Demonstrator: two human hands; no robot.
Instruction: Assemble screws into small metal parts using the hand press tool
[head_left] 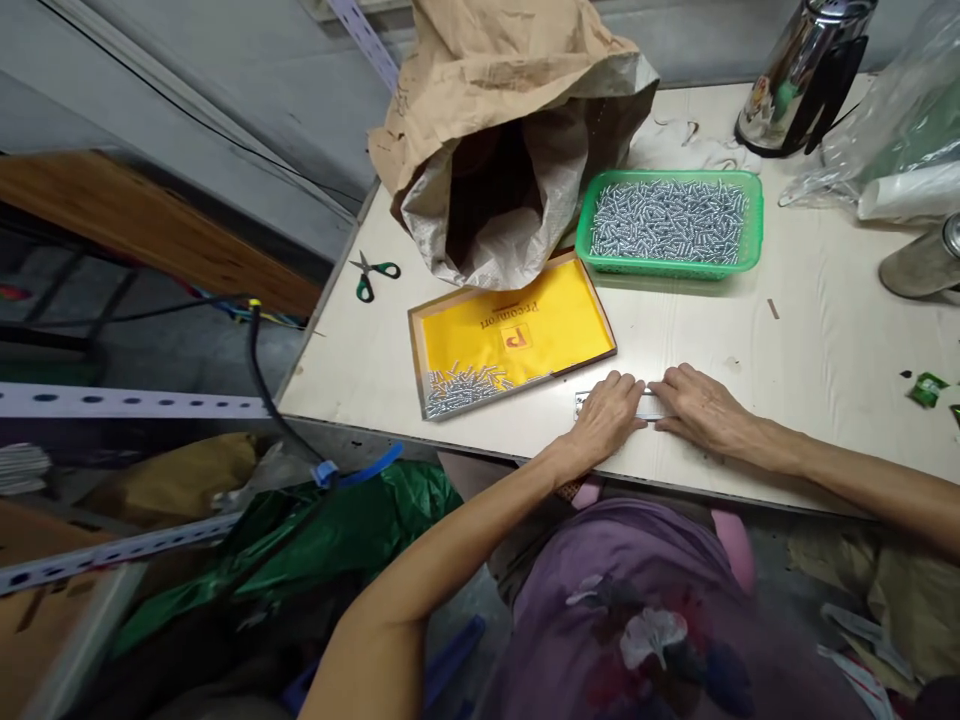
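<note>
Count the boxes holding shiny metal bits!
2: the green basket beside the paper bag, and the yellow-lined tray near the left hand. Others may be hidden inside the bag.

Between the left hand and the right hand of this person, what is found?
In the head view, a narrow, flat, silver-coloured strip bridges the gap between the left hand and the right hand.
</note>
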